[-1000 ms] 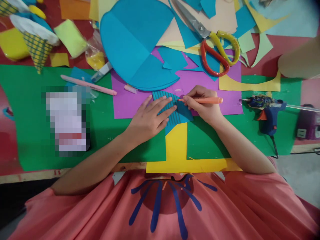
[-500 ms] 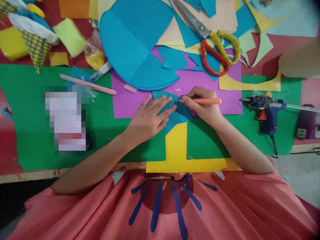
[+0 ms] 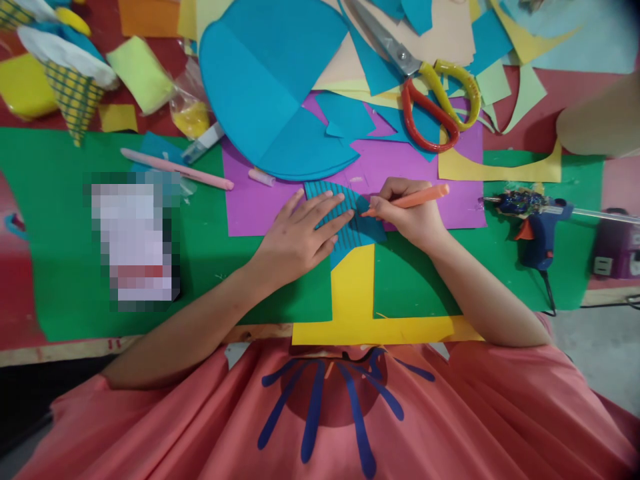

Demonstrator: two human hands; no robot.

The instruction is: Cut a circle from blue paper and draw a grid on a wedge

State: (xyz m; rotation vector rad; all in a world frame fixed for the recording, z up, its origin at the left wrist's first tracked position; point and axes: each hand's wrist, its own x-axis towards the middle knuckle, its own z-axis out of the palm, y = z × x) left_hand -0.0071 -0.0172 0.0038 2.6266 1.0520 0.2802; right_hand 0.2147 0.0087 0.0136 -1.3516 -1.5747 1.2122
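My left hand [image 3: 310,230] lies flat with fingers spread over a blue paper piece [image 3: 373,229] that carries dark parallel lines. In my right hand [image 3: 413,213] an orange marker [image 3: 423,197] is gripped, its tip at the lined area of the blue piece. Under that piece are purple paper [image 3: 415,167] and a yellow paper strip [image 3: 353,287]. A pen cap [image 3: 261,177] rests on the purple sheet, left of the blue piece. Just beyond my hands lies a large blue paper circle [image 3: 260,87] with a wedge cut out.
Scissors [image 3: 430,100] with red and yellow handles lie on paper scraps at the back. A glue gun [image 3: 540,227] is at the right on the green sheet [image 3: 215,280]. To the left are a pink pen [image 3: 175,168] and a blurred-out item [image 3: 133,240].
The marker in my right hand has tilted and its tip has moved slightly down and to the right over the blue piece. My left hand has stayed in place.
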